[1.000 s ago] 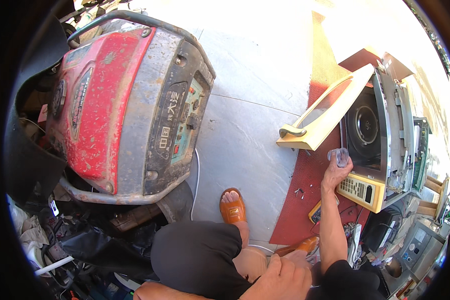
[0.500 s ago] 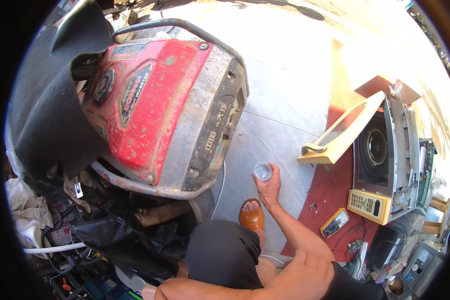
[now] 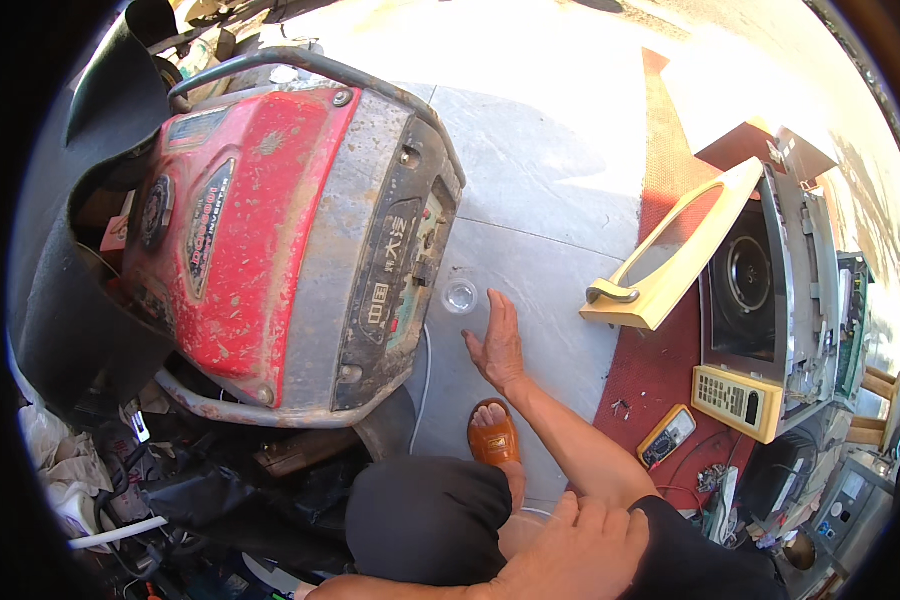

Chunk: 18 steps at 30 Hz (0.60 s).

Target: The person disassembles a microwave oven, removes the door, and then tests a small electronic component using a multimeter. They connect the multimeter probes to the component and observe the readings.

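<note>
We see a small clear cup standing upright on the grey floor, just beside the lower corner of the big red and grey generator. Our right hand lies flat next to it with the fingers stretched out toward the cup; the fingertips sit just beside it and the grip is released, holding nothing. Whether a fingertip touches the cup we cannot tell. Our left hand rests on our knee at the bottom of the view, fingers loose, its grip also released and empty. Below the right wrist our foot in an orange sandal stands on the floor. A thin white cord runs down along the generator's edge. To the right lies a red mat carrying an opened microwave oven with its cream door swung out, a cream keypad panel and a yellow meter. Dark clutter and cables pile up at the lower left.
</note>
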Available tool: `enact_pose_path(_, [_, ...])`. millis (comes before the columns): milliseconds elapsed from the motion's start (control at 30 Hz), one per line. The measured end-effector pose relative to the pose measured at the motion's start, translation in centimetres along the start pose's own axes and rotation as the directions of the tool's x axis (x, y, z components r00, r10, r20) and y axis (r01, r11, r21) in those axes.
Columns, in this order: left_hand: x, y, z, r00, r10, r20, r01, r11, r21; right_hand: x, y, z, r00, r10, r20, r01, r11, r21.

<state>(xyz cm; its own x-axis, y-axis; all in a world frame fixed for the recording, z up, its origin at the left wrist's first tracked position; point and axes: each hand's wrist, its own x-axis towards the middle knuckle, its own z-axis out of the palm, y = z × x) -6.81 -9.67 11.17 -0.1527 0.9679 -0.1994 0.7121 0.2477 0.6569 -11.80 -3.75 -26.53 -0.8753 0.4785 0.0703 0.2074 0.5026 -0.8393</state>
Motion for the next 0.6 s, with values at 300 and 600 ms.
enact_pose_path(300, [0.7,-0.5,0.4,0.986,0.091,0.136,-0.095,0.995,0.026,-0.5,-4.3,-17.4,0.988,-0.048,0.144,0.145,0.577,-0.804])
enact_pose_path(600, [2.5,0.5,2.3,0.989,0.052,0.139,-0.048,0.998,-0.03,-10.4,0.0,-27.4,0.985,0.023,0.171,0.153,0.34,-0.928])
